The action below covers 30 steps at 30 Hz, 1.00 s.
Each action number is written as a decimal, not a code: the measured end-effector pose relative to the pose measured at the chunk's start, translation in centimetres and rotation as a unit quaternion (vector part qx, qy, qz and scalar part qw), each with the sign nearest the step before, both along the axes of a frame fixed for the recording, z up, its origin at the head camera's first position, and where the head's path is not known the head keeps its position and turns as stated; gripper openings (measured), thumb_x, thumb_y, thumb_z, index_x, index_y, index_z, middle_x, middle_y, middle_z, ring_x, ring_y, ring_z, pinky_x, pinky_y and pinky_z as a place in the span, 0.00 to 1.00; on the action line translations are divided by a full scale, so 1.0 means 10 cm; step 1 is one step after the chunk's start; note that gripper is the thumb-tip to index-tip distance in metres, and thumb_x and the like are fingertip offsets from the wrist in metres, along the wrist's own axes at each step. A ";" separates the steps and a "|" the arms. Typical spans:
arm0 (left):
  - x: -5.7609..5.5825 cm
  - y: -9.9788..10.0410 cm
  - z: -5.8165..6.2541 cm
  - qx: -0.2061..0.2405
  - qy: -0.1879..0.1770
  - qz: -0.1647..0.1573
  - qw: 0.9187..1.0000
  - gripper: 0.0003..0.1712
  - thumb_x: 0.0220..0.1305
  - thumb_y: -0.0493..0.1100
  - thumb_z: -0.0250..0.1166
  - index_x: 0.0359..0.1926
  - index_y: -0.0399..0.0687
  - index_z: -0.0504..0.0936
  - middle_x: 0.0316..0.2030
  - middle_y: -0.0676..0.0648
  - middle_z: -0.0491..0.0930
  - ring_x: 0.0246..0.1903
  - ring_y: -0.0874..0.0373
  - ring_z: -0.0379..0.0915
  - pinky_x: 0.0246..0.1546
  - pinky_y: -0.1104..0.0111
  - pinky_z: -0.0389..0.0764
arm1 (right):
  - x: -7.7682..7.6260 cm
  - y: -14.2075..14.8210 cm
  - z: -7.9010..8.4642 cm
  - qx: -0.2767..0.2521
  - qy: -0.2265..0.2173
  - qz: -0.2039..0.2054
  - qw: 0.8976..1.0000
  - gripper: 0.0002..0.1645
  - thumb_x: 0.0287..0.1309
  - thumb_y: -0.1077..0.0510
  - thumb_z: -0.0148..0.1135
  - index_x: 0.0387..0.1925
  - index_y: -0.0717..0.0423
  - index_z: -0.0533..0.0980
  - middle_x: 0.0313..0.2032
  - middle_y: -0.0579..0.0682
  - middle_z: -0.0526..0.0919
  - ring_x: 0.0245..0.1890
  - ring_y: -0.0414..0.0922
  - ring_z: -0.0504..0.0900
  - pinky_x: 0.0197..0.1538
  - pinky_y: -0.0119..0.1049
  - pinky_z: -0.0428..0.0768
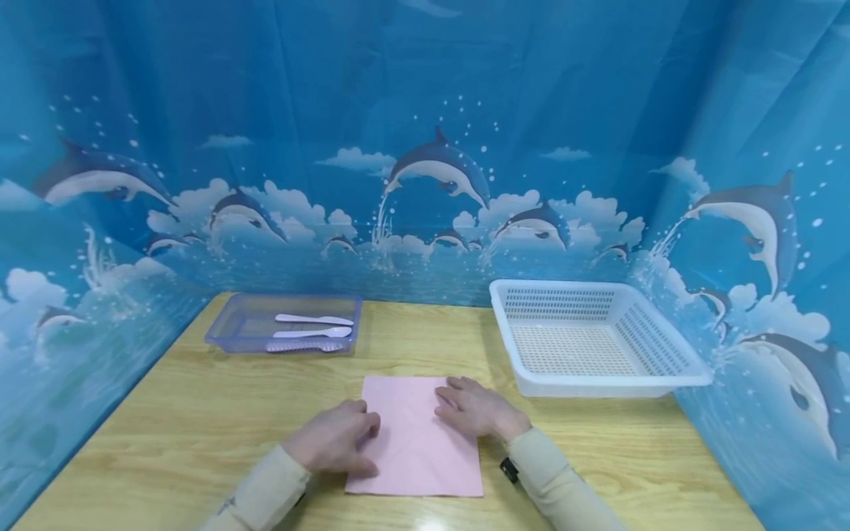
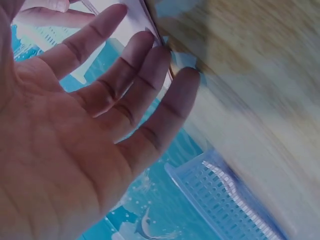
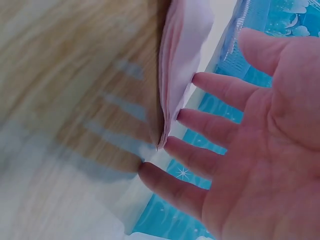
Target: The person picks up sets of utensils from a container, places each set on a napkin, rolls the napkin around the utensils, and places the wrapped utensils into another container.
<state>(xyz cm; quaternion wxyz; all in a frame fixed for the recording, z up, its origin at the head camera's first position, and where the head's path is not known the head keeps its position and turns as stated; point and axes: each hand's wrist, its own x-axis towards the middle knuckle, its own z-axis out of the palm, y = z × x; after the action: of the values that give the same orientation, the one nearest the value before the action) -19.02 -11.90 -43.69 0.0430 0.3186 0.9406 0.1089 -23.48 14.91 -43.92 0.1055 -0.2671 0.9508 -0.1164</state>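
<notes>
A pink napkin (image 1: 415,442), folded into a flat square of several layers, lies on the table before me. At its left edge is my left hand (image 1: 339,436), with the fingertips by the edge and the thumb near the lower left corner. My right hand (image 1: 479,410) rests its fingertips on the upper right part of the napkin. In the right wrist view the layered edge of the napkin (image 3: 187,60) shows beside the spread fingers (image 3: 220,92). The left wrist view shows the left fingers (image 2: 165,112) extended, meeting the napkin's edge.
Back left stands a purple see-through basket (image 1: 249,341) holding several light plastic utensils, among them a spoon (image 1: 312,333). A white perforated basket (image 1: 600,382) stands at the back right. The wooden table (image 1: 166,428) is bordered by a blue dolphin-print curtain (image 1: 319,88).
</notes>
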 end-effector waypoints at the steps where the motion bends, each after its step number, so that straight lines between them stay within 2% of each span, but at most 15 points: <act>1: 0.00 0.01 0.00 -0.008 0.007 0.001 1.000 0.25 0.34 0.60 0.71 0.33 0.54 0.76 0.27 0.56 0.65 0.27 0.62 0.63 0.25 0.69 0.70 | -0.01 0.00 0.00 0.002 0.002 0.000 1.000 0.31 0.64 0.40 0.41 0.62 0.53 0.64 0.64 0.58 0.59 0.64 0.56 0.56 0.63 0.51 0.56; 5: 0.01 0.02 0.00 -0.016 0.014 0.003 1.000 0.25 0.32 0.58 0.72 0.33 0.55 0.75 0.28 0.56 0.66 0.30 0.60 0.63 0.27 0.67 0.71 | -0.01 0.00 -0.01 0.001 0.006 -0.008 1.000 0.31 0.63 0.41 0.44 0.61 0.53 0.65 0.64 0.58 0.60 0.63 0.55 0.58 0.62 0.51 0.57; 12: -0.04 -0.01 0.04 -0.021 -0.008 0.026 0.999 0.25 0.32 0.53 0.72 0.37 0.55 0.76 0.33 0.54 0.68 0.33 0.58 0.64 0.31 0.64 0.72 | 0.00 0.02 -0.02 0.007 0.025 -0.029 0.999 0.29 0.60 0.42 0.49 0.59 0.52 0.68 0.61 0.57 0.65 0.59 0.56 0.63 0.58 0.53 0.63; 18: -0.08 -0.02 0.04 -0.024 -0.024 0.023 0.999 0.23 0.34 0.49 0.72 0.37 0.55 0.77 0.35 0.53 0.69 0.35 0.58 0.64 0.32 0.65 0.73 | 0.01 0.07 -0.02 0.014 0.048 -0.028 0.998 0.27 0.55 0.45 0.57 0.55 0.50 0.72 0.54 0.55 0.71 0.52 0.54 0.69 0.51 0.51 0.71; 25: -0.14 -0.08 0.06 0.004 -0.036 0.027 0.999 0.23 0.34 0.43 0.73 0.39 0.55 0.79 0.42 0.52 0.73 0.40 0.54 0.68 0.38 0.58 0.75 | 0.06 0.17 0.01 -0.011 0.055 -0.031 0.998 0.24 0.46 0.50 0.66 0.47 0.49 0.76 0.42 0.50 0.73 0.41 0.50 0.71 0.40 0.44 0.74; 30: -0.18 -0.12 0.07 0.026 -0.027 0.017 0.999 0.25 0.35 0.38 0.71 0.42 0.51 0.79 0.47 0.49 0.75 0.45 0.49 0.69 0.47 0.51 0.71 | 0.09 0.23 0.00 -0.019 0.050 -0.046 0.998 0.21 0.42 0.50 0.68 0.42 0.48 0.78 0.38 0.48 0.72 0.38 0.47 0.71 0.37 0.42 0.73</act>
<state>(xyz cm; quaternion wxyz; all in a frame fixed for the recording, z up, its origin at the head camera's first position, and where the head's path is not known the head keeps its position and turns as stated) -20.84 -13.12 -43.04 0.0587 0.3007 0.9412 0.1426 -22.54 17.21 -43.94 0.0470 -0.2309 0.9638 -0.1251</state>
